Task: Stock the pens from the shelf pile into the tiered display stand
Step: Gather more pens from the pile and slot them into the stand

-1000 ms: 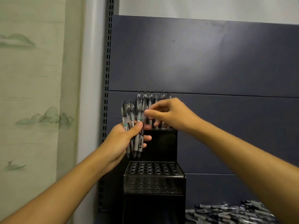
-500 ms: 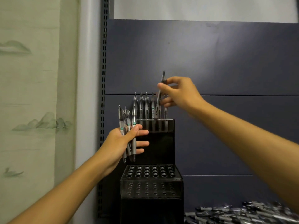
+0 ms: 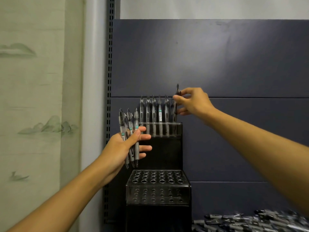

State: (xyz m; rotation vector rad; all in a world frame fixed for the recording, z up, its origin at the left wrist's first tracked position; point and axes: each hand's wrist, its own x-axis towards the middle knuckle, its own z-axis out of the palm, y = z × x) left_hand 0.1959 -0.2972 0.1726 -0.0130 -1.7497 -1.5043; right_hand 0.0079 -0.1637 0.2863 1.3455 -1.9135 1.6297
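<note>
1. Since a moment ago, the right hand (image 3: pixel 194 102) has carried its single grey pen (image 3: pixel 175 101) rightward along the back row; it now holds it upright at the row's right end, lower end just above or at the top tier's far-right hole, which one I cannot tell.
2. Thumb and forefinger pinch that pen near its clip, the other fingers loosely curled below; the arm reaches in from the right, nearly straight.
3. Left hand (image 3: pixel 127 146) grips a fan of clear-barrelled pens (image 3: pixel 129 131), thumb clamped across them, fingers extended behind, beside the stand's upper block.
4. Black tiered display stand (image 3: pixel 158 188) has five pens standing in its top row (image 3: pixel 153 111); its lower tier shows open holes.
5. Loose pile of pens (image 3: pixel 247 221) lies on the shelf at lower right.
</note>
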